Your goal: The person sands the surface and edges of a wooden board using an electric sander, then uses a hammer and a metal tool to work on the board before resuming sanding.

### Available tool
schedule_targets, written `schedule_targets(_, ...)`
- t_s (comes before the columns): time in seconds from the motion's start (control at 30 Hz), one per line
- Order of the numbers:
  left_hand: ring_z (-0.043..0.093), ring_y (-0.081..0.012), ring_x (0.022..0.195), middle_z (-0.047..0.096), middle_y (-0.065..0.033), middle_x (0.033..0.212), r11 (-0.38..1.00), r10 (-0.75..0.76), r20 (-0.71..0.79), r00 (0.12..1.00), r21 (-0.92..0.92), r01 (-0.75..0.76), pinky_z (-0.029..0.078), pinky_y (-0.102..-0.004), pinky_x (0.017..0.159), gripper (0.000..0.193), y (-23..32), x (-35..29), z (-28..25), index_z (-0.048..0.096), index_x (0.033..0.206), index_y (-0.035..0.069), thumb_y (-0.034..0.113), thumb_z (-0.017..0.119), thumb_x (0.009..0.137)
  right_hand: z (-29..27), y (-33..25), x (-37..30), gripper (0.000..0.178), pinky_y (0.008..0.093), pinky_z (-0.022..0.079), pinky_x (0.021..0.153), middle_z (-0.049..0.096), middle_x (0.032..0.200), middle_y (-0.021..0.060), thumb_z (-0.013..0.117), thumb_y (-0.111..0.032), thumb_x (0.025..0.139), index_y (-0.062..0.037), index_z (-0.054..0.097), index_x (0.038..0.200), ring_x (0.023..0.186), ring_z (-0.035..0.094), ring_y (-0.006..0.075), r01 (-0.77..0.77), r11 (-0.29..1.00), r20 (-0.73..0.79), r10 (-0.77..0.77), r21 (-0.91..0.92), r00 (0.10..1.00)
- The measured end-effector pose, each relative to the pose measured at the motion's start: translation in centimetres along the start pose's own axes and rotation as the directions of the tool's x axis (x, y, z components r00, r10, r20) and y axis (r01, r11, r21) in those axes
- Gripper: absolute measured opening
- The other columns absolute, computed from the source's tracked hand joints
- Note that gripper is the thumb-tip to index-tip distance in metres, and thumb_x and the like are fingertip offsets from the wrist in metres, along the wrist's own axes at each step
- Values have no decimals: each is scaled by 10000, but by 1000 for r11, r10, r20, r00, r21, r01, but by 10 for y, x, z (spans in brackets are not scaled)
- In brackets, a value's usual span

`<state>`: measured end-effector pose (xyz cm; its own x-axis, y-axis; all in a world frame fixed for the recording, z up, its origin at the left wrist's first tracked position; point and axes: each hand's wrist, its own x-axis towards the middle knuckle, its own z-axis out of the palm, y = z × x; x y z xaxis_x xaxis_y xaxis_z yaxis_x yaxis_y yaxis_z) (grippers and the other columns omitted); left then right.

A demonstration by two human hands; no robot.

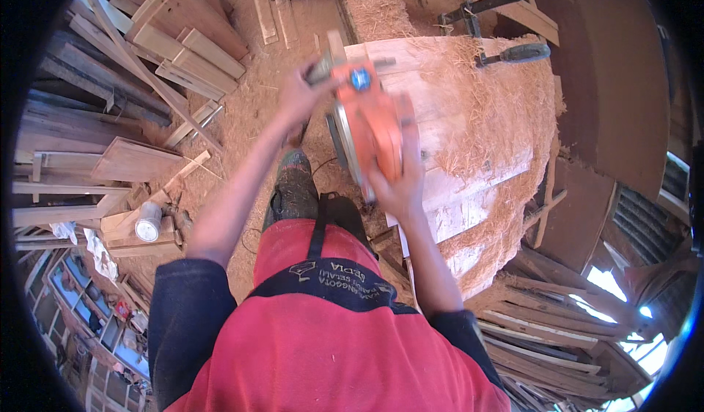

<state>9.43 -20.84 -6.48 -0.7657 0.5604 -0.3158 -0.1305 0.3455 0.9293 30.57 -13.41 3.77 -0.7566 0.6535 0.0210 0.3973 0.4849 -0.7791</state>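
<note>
An orange electric hand planer point(375, 122) with a blue round mark is in front of me, slightly blurred. It is tilted over the left edge of a pale wooden panel point(422, 74). My left hand point(302, 93) is closed around the knob at its far end. My right hand point(400, 181) grips the body at its near end. Curly wood shavings point(488, 111) cover much of the panel's right part. Whether the planer's sole touches the wood cannot be seen.
A dark clamp point(477, 16) with a thick handle point(524, 52) stands at the panel's far right corner. Boards point(187, 52) are stacked at the left, near a whitish can point(148, 221). Long timber strips point(543, 338) lie at the lower right. Shavings litter the floor.
</note>
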Motion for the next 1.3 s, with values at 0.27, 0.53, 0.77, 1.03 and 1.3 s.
schedule_targets(0.27,643,-205,1104,687,-165,1206,993,118,52,992,9,-118,481,-349,977,843,9,108,-45,594,1312,-75,525,821,765,35,-13,94,287,401,515,729,653,874,174,688,-144,761,-3,625,1002,777,642,306,43,985,-10,-42,168,999)
schedule_targets(0.53,606,-275,1069,624,-179,1156,986,102,62,993,122,-109,486,-390,933,777,-33,-146,45,584,1288,-75,401,855,737,-55,19,-151,316,413,540,675,697,822,167,746,-154,754,-14,644,1018,750,710,326,-278,960,112,280,-36,953)
schedule_targets(0.77,520,-334,1127,557,-188,1137,966,108,8,994,236,-107,395,-430,1035,827,-42,-221,72,553,1337,-51,407,864,722,-82,38,-224,267,384,523,630,672,775,138,711,-82,733,-36,638,986,680,687,254,-322,947,139,318,7,938)
schedule_targets(1.03,634,-239,974,678,-161,1041,995,90,-32,995,41,-89,499,-367,873,729,-22,-30,13,638,1237,-44,446,851,740,-10,29,-44,265,394,498,667,631,806,164,730,-122,734,-6,626,949,725,638,287,-85,996,120,86,-11,989)
schedule_targets(1.3,626,-214,1138,653,-185,1269,993,108,87,990,33,-111,478,-325,988,789,21,124,-58,536,1358,-95,427,800,828,42,-18,117,237,394,496,696,634,834,177,689,-107,753,3,628,954,744,616,302,0,982,38,-7,187,999)
